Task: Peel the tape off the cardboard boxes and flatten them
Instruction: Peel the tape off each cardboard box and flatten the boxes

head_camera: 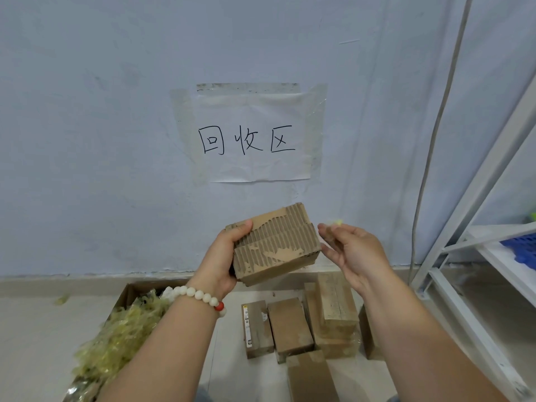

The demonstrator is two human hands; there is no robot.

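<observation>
- Our left hand (229,250) grips the box (278,245) in front of the wall; our right hand (353,250), just beside it, pinches a blurry tape scrap (333,223).
- Risk — the box's paper skin is torn, so hard yanks could rip it more.

A pale blue-grey wall (87,111), scuffed and evenly lit, carries a handwritten paper sign (252,137) taped at its edges and meets a light tiled floor (32,332) at a low baseboard (87,281), while at the right stands a white metal shelving rack (478,184) with a grey cable (431,152) hanging beside it.
</observation>
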